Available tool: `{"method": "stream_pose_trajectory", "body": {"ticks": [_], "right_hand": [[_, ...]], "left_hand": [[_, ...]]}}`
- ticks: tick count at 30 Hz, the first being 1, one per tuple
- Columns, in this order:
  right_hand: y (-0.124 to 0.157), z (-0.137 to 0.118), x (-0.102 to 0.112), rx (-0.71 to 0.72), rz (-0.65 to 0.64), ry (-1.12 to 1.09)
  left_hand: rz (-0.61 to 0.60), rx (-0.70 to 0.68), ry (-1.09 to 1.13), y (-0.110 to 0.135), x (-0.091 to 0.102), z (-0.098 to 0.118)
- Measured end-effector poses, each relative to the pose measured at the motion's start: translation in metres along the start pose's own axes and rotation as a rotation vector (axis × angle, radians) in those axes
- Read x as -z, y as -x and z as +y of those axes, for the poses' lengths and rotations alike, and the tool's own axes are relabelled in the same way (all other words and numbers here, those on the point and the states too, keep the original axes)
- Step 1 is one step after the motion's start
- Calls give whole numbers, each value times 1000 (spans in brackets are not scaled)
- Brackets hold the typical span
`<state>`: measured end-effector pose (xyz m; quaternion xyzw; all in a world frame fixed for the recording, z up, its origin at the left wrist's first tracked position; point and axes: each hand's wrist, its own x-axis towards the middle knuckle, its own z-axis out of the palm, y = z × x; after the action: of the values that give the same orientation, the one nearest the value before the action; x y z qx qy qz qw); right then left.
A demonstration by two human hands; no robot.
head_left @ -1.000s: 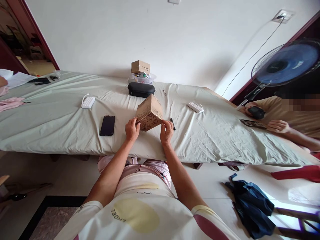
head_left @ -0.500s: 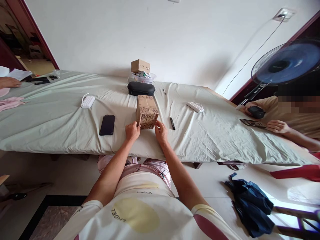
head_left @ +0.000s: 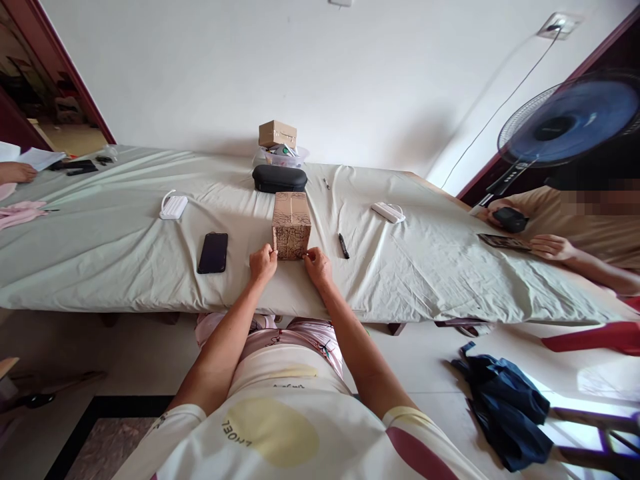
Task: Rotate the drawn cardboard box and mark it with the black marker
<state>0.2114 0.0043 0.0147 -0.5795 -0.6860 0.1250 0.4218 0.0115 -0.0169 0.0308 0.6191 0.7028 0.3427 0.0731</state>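
A brown cardboard box [head_left: 293, 217] covered in dark scribbled lines stands on the cloth-covered table in front of me. Its near face is turned squarely toward me. My left hand [head_left: 263, 263] is closed, thumb and fingers pinching the lower left corner of that face. At the lower right corner, my right hand [head_left: 319, 265] is closed in the same way. A black pen [head_left: 343, 245] lies just right of my right hand, and a dark smartphone [head_left: 213, 253] rests to the left of my left hand.
Behind the box sit a black case [head_left: 279, 179] and a plastic tub [head_left: 287, 159] with a smaller carton [head_left: 277, 134] on it. White power banks [head_left: 173, 207] lie on both sides. A person [head_left: 550, 247] sits at right near a fan [head_left: 565, 123]; another person's hand [head_left: 17, 173] shows at left.
The box has turned slightly, so its near face now points straight at me. My right hand has shifted a little left and down with its corner; my left hand has barely moved.
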Motion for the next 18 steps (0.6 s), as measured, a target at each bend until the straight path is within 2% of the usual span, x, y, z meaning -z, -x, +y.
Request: {"method": "stream_pose_trajectory", "body": {"ticks": [10, 18], "right_hand": [[2, -4, 5, -50, 40, -127], [0, -2, 4, -3, 129, -239]], "left_hand": [[-81, 29, 18, 0, 3, 4], [-83, -14, 105, 0, 2, 2]]}}
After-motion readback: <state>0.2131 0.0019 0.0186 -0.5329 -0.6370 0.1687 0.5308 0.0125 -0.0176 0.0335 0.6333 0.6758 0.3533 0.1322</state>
